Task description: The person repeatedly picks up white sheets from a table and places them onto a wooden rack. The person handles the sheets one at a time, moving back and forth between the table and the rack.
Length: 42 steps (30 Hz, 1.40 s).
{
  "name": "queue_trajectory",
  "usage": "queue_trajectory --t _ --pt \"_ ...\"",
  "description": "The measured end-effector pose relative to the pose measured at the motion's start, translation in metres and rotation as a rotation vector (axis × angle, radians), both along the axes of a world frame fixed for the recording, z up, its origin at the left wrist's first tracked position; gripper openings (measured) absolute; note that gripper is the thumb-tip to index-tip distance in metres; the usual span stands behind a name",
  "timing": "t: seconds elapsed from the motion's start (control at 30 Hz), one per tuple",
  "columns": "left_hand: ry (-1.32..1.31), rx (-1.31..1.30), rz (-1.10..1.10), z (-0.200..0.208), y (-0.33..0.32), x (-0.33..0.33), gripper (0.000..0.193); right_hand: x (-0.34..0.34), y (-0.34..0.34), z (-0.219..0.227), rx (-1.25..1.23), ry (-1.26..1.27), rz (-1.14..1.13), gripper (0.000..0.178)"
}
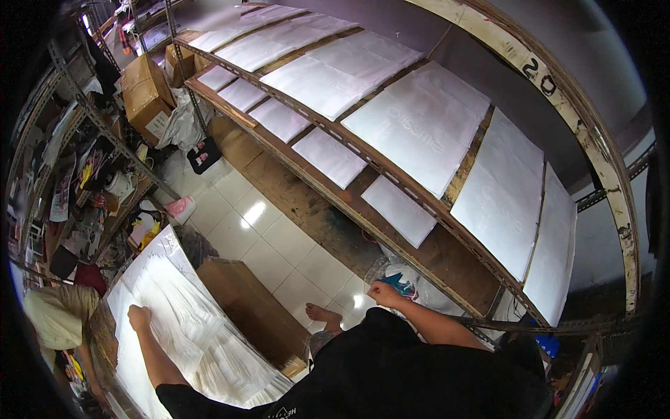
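Note:
A broad stack of thin white sheets [202, 328], fanned and wavy along its layers, lies at the lower left. My left hand [139, 319] is over the far left part of this stack, its fingers curled closed; whether they pinch a sheet is hidden. Out to the right, near the lower shelf's front edge, my right hand [384, 295] is closed too, with the fingers bent together. Anything in it is too small to make out. Just beyond it are a clear plastic bag and a teal item [399, 285].
Large white sheets [419, 126] with faint marks lie in a row on a rack's upper shelf; smaller ones [328, 155] lie below. A cardboard box [244, 307] stands beside the stack. Cluttered shelving [84, 140] and another person in a light shirt [59, 318] are at left.

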<state>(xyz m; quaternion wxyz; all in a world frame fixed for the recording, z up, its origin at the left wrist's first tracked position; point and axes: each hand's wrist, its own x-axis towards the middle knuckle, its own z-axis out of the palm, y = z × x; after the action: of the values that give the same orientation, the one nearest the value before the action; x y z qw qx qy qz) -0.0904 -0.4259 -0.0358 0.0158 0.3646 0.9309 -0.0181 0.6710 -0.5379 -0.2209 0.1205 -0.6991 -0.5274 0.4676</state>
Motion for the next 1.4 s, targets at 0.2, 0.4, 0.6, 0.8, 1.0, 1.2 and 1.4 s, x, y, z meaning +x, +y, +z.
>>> queue_trajectory --t 0.2,0.4,0.6,0.8,1.0,1.2,1.4 --pt "0.06 -0.047 -0.127 0.005 0.001 0.006 0.018 0.033 -0.022 0.016 -0.167 -0.003 -0.188 0.031" --pt "-0.127 0.323 -0.525 0.056 0.013 0.13 0.016 -0.048 0.036 0.073 0.049 0.507 -0.074 0.031" --pt "-0.369 0.365 -0.809 0.1 -0.027 0.328 0.016 -0.158 0.096 0.255 0.356 0.683 0.377 0.057" --pt "-0.368 0.442 -0.982 0.115 -0.11 0.433 0.013 -0.168 0.089 0.291 0.539 0.44 0.555 0.032" --pt "-0.618 0.629 -1.003 0.13 -0.172 0.494 0.022 -0.132 0.059 0.282 0.517 0.539 0.296 0.019" --pt "-2.227 0.216 -0.589 0.016 -0.192 0.547 0.031 -0.107 -0.017 0.358 0.592 1.034 0.055 0.012" --pt "-2.578 0.663 -0.014 0.051 -0.18 0.54 0.042 -0.019 -0.127 0.32 0.696 0.917 -0.069 0.014"
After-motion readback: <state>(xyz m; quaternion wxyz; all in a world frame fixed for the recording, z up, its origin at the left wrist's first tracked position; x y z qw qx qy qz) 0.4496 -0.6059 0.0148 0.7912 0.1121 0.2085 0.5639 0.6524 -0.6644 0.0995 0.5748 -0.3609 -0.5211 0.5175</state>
